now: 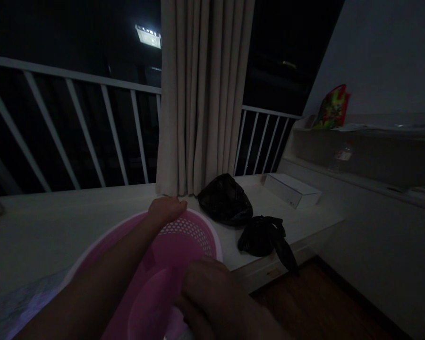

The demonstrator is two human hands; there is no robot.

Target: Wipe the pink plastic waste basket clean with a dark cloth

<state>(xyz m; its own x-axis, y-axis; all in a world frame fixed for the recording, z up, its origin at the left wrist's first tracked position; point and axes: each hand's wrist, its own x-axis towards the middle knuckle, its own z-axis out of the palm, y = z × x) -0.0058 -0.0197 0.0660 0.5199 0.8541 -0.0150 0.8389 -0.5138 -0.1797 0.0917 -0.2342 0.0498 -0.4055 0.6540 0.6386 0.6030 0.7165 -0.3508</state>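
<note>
A pink plastic basket (166,248) with a lattice band below its rim stands on the pale ledge. My left hand (165,210) is closed over its far rim, the forearm crossing above the opening. Low in front, my right hand (212,295) is curled at the basket's near right side. Beside its fingers is a rounded pink piece (150,302) inside the basket; its kind is unclear in the dim light. What those fingers hold, if anything, is hidden.
Two black plastic bags (226,200) lie right of the basket, the nearer one (260,236) knotted and overhanging the ledge (304,222). Further right are a white box (292,189), a shelf with a bottle (341,157) and a red-green packet (332,108). A curtain (205,94) hangs behind.
</note>
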